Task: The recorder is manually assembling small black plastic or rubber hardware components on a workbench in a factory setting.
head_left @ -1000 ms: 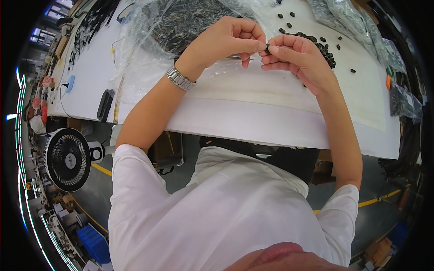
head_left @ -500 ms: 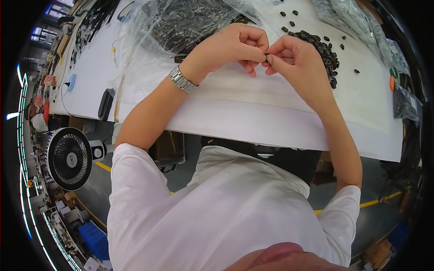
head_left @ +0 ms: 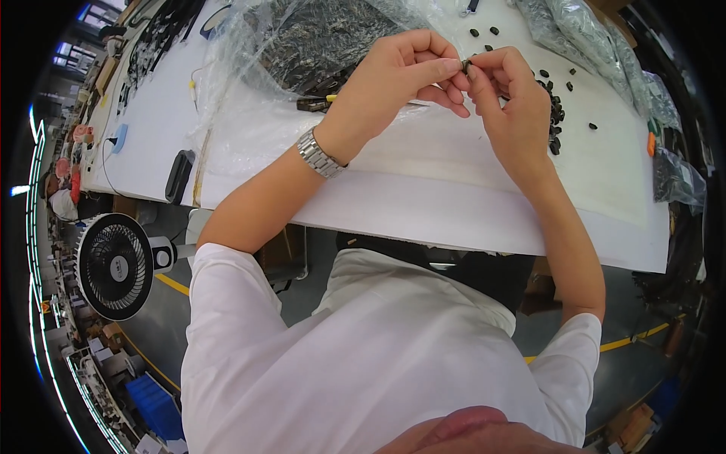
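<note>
Over the white table, my two hands meet fingertip to fingertip. A small dark piece (head_left: 465,66) is pinched between them; its exact kind is too small to tell. My left hand (head_left: 386,87), with a metal-banded watch on the wrist, is closed on it with thumb and forefinger. From the other side, my right hand (head_left: 516,106) pinches the same piece. Partly hidden behind my right hand lies a pile of small black pieces (head_left: 556,113). A clear plastic bag (head_left: 302,45) full of dark, shiny items sits beyond my left hand.
Several loose black pieces (head_left: 494,31) are scattered around the pile. More clear plastic bags (head_left: 582,38) lie at the far right. A black oblong case (head_left: 178,176) rests by the left front edge, and a fan (head_left: 116,265) stands left of the table. Black strips (head_left: 155,45) lie far left.
Both hands have shifted slightly away from me and to the right, still pinching the small dark piece. A bit of yellow beside my left wrist has come into view.
</note>
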A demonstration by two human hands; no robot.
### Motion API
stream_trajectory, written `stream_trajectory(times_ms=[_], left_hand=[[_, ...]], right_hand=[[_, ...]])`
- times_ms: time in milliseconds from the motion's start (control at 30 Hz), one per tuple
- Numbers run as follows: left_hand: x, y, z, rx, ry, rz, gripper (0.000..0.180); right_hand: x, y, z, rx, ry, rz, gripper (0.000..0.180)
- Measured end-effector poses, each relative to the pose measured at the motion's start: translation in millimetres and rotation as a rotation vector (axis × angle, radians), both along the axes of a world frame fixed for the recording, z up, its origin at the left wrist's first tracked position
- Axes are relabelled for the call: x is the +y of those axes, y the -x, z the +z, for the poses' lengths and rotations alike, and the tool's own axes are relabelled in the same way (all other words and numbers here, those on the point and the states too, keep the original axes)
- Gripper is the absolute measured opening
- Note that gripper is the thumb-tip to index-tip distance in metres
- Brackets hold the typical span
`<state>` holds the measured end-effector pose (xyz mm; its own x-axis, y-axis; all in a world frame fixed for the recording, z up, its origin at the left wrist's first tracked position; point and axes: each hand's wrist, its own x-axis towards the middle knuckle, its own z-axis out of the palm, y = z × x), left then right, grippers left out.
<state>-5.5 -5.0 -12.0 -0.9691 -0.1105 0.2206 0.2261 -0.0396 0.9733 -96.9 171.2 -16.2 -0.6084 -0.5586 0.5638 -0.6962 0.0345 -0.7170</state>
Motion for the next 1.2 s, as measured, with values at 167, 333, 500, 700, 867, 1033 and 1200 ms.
stream_trajectory(times_ms=[167, 333, 500, 700, 867, 1033, 1200], left_hand=[[-12, 3, -3, -0.076, -0.395, -0.294, 0.023], [-15, 0, 3, -0.107, -0.388, -0.31, 0.023], [-14, -1, 4, -0.092, -0.347, -0.276, 0.02], [-7, -12, 21, -0.016, 0.131, 0.057, 0.017], [8, -17, 21, 0.048, 0.548, 0.287, 0.013], [8, -14, 12, 0.177, 0.78, 0.353, 0.012], [-3, -13, 22, 0.018, 0.45, 0.16, 0.012]], right_hand=[[0, 0, -3, 0.017, 0.126, 0.113, 0.004], [4, -2, -1, -0.015, 0.165, 0.183, 0.009], [4, -4, 0, -0.081, 0.193, 0.211, 0.01], [0, -7, 0, -0.157, 0.137, 0.184, 0.014], [1, -9, 7, -0.049, 0.027, 0.103, 0.015], [2, -9, 6, -0.028, -0.06, 0.082, 0.017], [8, 13, 11, -0.457, -0.006, 0.407, 0.02]])
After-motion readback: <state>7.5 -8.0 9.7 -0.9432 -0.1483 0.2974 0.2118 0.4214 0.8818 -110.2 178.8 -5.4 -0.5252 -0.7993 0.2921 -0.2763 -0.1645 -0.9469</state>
